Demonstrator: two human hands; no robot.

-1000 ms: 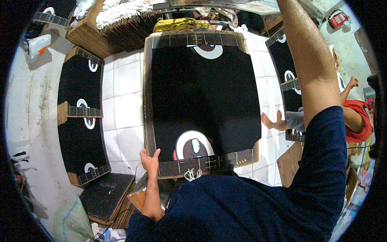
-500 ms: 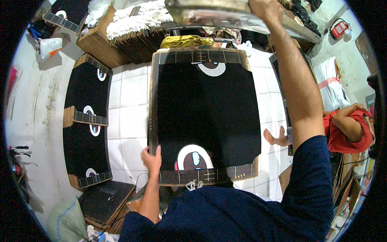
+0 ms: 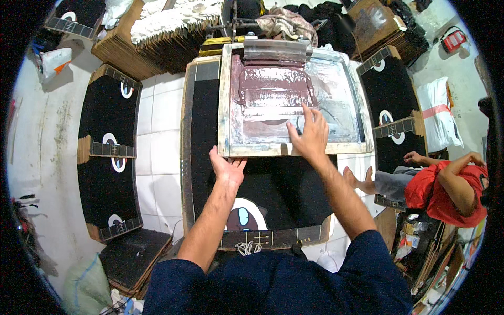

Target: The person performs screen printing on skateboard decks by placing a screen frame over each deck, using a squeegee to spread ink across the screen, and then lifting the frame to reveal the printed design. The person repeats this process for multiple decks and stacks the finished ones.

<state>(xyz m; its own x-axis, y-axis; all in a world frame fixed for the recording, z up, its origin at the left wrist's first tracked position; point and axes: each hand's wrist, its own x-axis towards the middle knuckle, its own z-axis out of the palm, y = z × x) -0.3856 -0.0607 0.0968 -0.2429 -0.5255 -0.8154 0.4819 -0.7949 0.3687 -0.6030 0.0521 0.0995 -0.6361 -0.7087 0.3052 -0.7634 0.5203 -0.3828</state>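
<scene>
A wooden-framed printing screen is over the far half of the board. Its mesh carries a wide patch of dark maroon ink. Across the screen's far end lies a grey squeegee. My left hand, palm up, grips the screen's near left corner, its fingers partly under the frame. Over the near edge of the mesh, my right hand has its fingers spread and holds nothing. Underneath is black fabric on the board, with a white-and-maroon eye print at the near end.
More boards with black fabric and eye prints stand left and right. Stacked brown boards topped with white cloth are behind. A person in a red shirt sits at right, near a white package.
The screen has come down from its raised position over the board. My right hand has moved from its far edge to above the mesh; my left hand has moved from the board's edge to the screen's corner.
</scene>
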